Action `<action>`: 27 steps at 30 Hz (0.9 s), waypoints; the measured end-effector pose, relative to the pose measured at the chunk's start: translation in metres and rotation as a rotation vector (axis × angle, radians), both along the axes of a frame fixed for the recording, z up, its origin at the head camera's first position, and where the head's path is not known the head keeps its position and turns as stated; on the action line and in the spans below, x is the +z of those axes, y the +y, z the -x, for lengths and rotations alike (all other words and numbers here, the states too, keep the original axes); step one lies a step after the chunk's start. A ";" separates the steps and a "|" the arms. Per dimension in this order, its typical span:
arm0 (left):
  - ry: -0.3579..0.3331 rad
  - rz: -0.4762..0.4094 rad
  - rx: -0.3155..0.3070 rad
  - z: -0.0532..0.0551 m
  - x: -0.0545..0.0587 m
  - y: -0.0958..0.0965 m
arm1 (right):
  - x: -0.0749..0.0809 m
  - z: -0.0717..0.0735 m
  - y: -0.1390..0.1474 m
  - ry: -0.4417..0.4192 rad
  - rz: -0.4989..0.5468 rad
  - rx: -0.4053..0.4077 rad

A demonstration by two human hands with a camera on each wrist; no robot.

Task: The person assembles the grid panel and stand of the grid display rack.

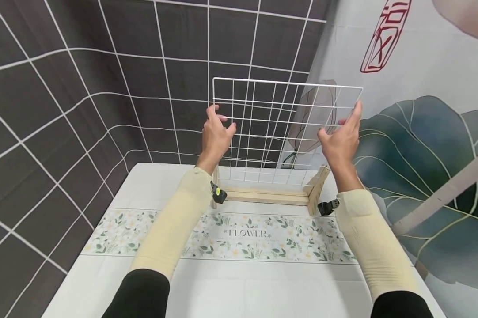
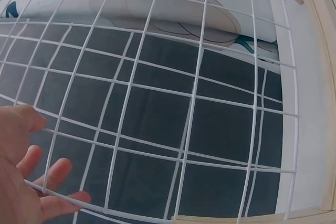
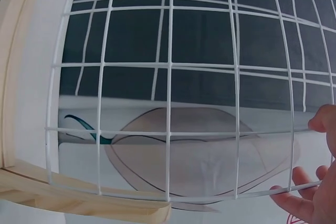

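A white wire grid panel (image 1: 286, 82) stands upright in front of me, its lower part between the two end pieces of a pale wooden stand (image 1: 267, 198). My left hand (image 1: 216, 139) holds the panel's left edge, thumb on the near side and fingers around the outer wire. On the opposite edge, my right hand (image 1: 342, 139) grips at about the same height, its fingers (image 3: 294, 200) hooked by the border wire. In the right wrist view the panel's lower corner runs down beside the stand's wooden end piece (image 3: 79, 195).
Under the stand lies a white table cover (image 1: 263, 287) with a floral band (image 1: 247, 234) reading FLOWER. A dark curtain with white grid lines (image 1: 175, 79) hangs behind and to the left. To the right is a white cloth printed with large leaves (image 1: 430, 145).
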State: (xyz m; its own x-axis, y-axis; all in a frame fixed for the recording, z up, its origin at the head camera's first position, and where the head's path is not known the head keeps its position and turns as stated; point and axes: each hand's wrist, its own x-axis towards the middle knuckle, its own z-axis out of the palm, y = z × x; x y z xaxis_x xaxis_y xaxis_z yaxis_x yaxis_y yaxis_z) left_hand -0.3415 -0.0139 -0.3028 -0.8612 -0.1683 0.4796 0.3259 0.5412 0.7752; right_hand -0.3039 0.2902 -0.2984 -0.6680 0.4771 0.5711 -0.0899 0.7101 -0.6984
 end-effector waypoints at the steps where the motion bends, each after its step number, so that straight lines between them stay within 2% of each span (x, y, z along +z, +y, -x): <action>1: 0.002 0.002 0.000 0.000 -0.001 0.000 | -0.001 0.000 0.000 0.001 0.001 -0.002; 9: -0.010 0.008 -0.017 -0.002 -0.014 -0.001 | -0.014 -0.002 0.001 0.008 -0.016 0.018; 16: 0.002 -0.004 -0.038 -0.003 -0.018 -0.001 | -0.025 0.000 0.003 0.050 -0.018 0.013; 27: -0.008 -0.007 -0.021 -0.003 -0.034 -0.001 | -0.035 0.003 0.003 0.012 -0.006 0.002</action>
State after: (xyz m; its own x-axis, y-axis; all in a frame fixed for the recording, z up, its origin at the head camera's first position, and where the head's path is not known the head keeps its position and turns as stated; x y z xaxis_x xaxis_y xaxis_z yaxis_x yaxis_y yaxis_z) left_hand -0.3387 -0.0148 -0.3373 -0.8682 -0.1535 0.4718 0.3313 0.5286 0.7816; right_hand -0.3064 0.2927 -0.3336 -0.6623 0.4721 0.5818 -0.0996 0.7142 -0.6928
